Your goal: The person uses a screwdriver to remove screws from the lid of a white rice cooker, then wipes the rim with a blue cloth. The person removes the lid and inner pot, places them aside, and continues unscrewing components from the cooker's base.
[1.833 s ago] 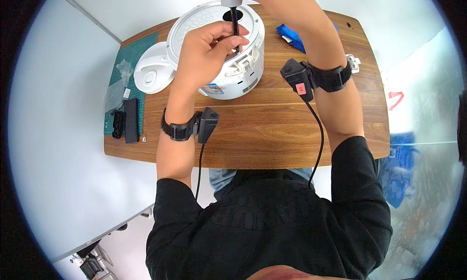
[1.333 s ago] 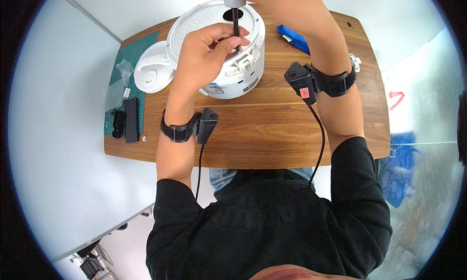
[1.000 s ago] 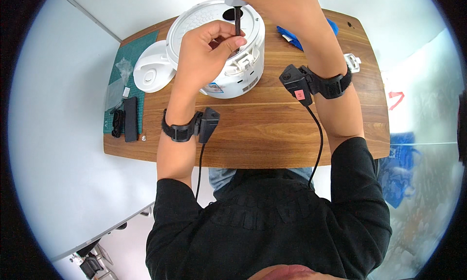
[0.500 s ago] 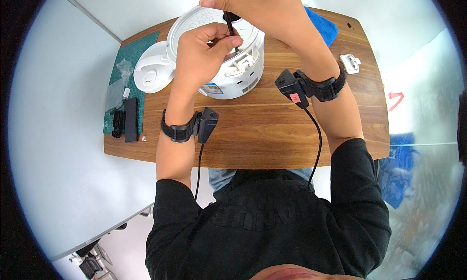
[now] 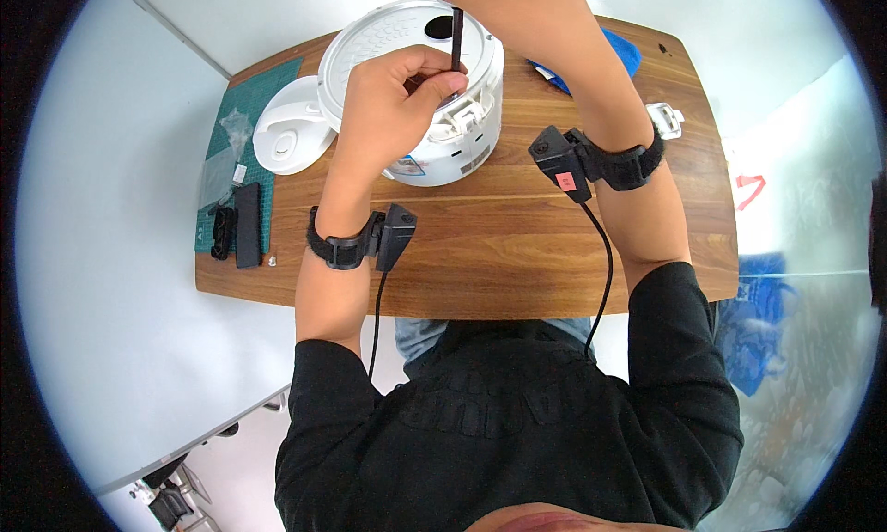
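A round white rice cooker [image 5: 467, 153] stands at the far side of the table, its ribbed round top facing up with a dark round opening. A dark screwdriver shaft [image 5: 456, 40] points down, nearly upright, at the cooker's near right rim. My left hand [image 5: 393, 97] is closed around the low end of that shaft, thumb and fingers pinched; the tip is hidden. Above it, my right hand [image 5: 499, 0] reaches past the top of the picture at the shaft's upper end. Its thumb shows in part, while its other fingers and the screwdriver's handle are out of sight.
Left of the cooker is a white rounded part [image 5: 286, 134]. A green cutting mat [image 5: 263, 88] bears clear plastic bags and a black oblong case [image 5: 248, 225]. At the right are a blue cloth [image 5: 621, 56] and a small white plastic part [image 5: 663, 118]. Cables hang from both wrist devices.
My right hand has moved up and slightly right, and the grey handle has left the picture. The shaft now stands more upright. My left hand has shifted slightly right.
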The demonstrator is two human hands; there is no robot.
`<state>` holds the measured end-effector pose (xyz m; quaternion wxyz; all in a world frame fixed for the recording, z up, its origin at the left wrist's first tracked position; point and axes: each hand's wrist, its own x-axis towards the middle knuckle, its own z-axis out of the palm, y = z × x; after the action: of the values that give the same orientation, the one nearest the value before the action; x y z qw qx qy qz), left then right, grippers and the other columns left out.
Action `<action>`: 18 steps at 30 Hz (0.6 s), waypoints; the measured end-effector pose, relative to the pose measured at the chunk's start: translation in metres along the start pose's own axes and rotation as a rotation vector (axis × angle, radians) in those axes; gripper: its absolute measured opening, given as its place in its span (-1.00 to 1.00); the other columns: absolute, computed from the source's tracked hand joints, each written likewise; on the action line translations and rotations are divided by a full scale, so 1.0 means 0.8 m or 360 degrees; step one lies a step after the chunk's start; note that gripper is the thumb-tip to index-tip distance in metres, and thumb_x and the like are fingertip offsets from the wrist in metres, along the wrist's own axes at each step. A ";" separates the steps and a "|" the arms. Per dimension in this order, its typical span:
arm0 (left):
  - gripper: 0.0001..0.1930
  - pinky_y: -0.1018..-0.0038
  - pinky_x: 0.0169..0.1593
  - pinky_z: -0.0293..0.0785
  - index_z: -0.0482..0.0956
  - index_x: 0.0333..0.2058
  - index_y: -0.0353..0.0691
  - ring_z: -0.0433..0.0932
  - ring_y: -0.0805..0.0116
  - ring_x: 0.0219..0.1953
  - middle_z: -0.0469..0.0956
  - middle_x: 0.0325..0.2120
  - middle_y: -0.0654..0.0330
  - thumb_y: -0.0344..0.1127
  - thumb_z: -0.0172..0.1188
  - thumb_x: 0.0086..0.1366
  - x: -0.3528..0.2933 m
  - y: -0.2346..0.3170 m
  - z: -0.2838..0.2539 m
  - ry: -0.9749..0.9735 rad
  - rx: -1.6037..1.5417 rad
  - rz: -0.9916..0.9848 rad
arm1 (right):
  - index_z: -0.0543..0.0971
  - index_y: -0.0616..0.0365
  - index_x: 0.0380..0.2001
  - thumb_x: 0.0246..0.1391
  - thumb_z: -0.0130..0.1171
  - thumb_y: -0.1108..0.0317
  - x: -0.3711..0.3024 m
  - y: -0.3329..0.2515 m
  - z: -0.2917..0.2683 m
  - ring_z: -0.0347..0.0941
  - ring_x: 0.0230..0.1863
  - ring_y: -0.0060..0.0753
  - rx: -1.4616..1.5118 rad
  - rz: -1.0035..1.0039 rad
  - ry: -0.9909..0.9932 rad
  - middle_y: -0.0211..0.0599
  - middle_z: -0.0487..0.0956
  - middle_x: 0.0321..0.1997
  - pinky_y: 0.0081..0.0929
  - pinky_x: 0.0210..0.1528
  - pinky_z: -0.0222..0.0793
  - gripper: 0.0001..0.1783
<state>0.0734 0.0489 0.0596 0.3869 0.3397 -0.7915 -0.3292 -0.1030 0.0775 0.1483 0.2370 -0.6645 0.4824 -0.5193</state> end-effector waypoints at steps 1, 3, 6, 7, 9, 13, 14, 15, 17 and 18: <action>-0.84 0.58 -0.32 0.52 0.75 -0.22 -0.29 0.65 0.51 -0.42 0.74 -0.44 0.16 -0.35 0.42 0.27 -0.002 -0.002 0.000 0.0036 0.0049 -0.0008 | 0.50 0.40 -0.12 0.11 0.45 0.18 -0.002 -0.009 0.001 0.53 -0.31 -0.46 -0.0155 0.0140 -0.0026 -0.15 0.58 -0.36 -0.45 -0.32 0.47 -0.49; -0.83 0.58 -0.34 0.51 0.75 -0.26 -0.29 0.64 0.50 -0.44 0.73 -0.45 0.16 -0.34 0.46 0.23 0.000 0.000 0.002 0.0046 0.0008 0.0005 | 0.49 0.42 -0.13 0.07 0.49 0.19 -0.002 0.005 -0.001 0.53 -0.33 -0.45 -0.0136 -0.0109 0.0075 -0.11 0.59 -0.34 -0.44 -0.33 0.48 -0.46; -0.81 0.58 -0.35 0.50 0.73 -0.29 -0.29 0.63 0.50 -0.47 0.72 -0.48 0.18 -0.32 0.50 0.20 0.001 0.003 0.003 0.0067 0.0072 0.0017 | 0.48 0.44 -0.12 0.03 0.52 0.24 -0.013 -0.006 0.003 0.54 -0.36 -0.44 0.0051 -0.0170 0.0260 -0.10 0.60 -0.33 -0.43 -0.35 0.48 -0.45; -0.81 0.58 -0.35 0.50 0.72 -0.30 -0.29 0.62 0.50 -0.48 0.71 -0.50 0.19 -0.32 0.50 0.20 0.001 0.003 0.003 0.0076 0.0114 0.0020 | 0.48 0.44 -0.12 0.03 0.52 0.26 -0.013 -0.007 0.004 0.54 -0.37 -0.44 0.0077 -0.0138 0.0276 -0.10 0.60 -0.34 -0.43 -0.35 0.48 -0.45; -0.79 0.59 -0.34 0.50 0.70 -0.28 -0.29 0.60 0.52 -0.46 0.69 -0.49 0.21 -0.34 0.50 0.19 0.001 0.004 0.003 0.0036 0.0111 -0.0008 | 0.48 0.45 -0.11 0.02 0.52 0.30 -0.009 -0.004 0.004 0.54 -0.39 -0.44 0.0065 -0.0075 0.0265 -0.11 0.60 -0.34 -0.44 -0.37 0.49 -0.46; -0.78 0.61 -0.32 0.47 0.66 -0.21 -0.29 0.54 0.55 -0.42 0.64 -0.43 0.25 -0.43 0.47 0.18 0.001 -0.003 -0.003 -0.0097 -0.0072 0.0157 | 0.48 0.44 -0.10 0.02 0.51 0.33 -0.004 0.010 -0.003 0.54 -0.40 -0.45 0.0138 -0.0191 0.0246 -0.14 0.61 -0.35 -0.44 -0.38 0.48 -0.48; -0.77 0.61 -0.31 0.47 0.65 -0.19 -0.29 0.53 0.55 -0.41 0.63 -0.42 0.25 -0.45 0.46 0.18 0.001 -0.004 -0.005 -0.0126 -0.0076 0.0139 | 0.48 0.44 -0.10 0.02 0.51 0.33 -0.005 0.003 -0.008 0.54 -0.40 -0.46 0.0058 -0.0133 0.0190 -0.15 0.61 -0.35 -0.44 -0.38 0.48 -0.48; -0.76 0.61 -0.31 0.46 0.65 -0.18 -0.29 0.52 0.55 -0.40 0.62 -0.41 0.26 -0.47 0.45 0.18 0.000 -0.002 -0.008 -0.0154 -0.0082 0.0120 | 0.48 0.44 -0.11 0.02 0.51 0.33 -0.008 -0.012 -0.014 0.53 -0.41 -0.47 -0.0024 -0.0074 0.0132 -0.16 0.61 -0.36 -0.44 -0.38 0.48 -0.48; -0.76 0.60 -0.31 0.46 0.65 -0.16 -0.28 0.50 0.56 -0.40 0.61 -0.41 0.27 -0.51 0.42 0.18 -0.001 -0.001 -0.009 -0.0185 -0.0068 0.0083 | 0.48 0.43 -0.09 0.03 0.50 0.36 -0.012 -0.021 -0.020 0.53 -0.41 -0.48 -0.0055 -0.0042 0.0062 -0.19 0.61 -0.37 -0.45 -0.38 0.48 -0.50; -0.76 0.60 -0.32 0.46 0.66 -0.15 -0.28 0.49 0.56 -0.41 0.61 -0.42 0.27 -0.52 0.41 0.18 -0.001 0.000 -0.008 -0.0186 -0.0047 0.0066 | 0.48 0.43 -0.08 0.05 0.48 0.38 -0.014 -0.021 -0.023 0.53 -0.40 -0.49 -0.0005 -0.0068 0.0049 -0.20 0.61 -0.38 -0.45 -0.37 0.48 -0.51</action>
<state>0.0793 0.0480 0.0628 0.3517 0.2978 -0.8146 -0.3521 -0.1129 0.0979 0.1631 0.2174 -0.6670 0.4723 -0.5337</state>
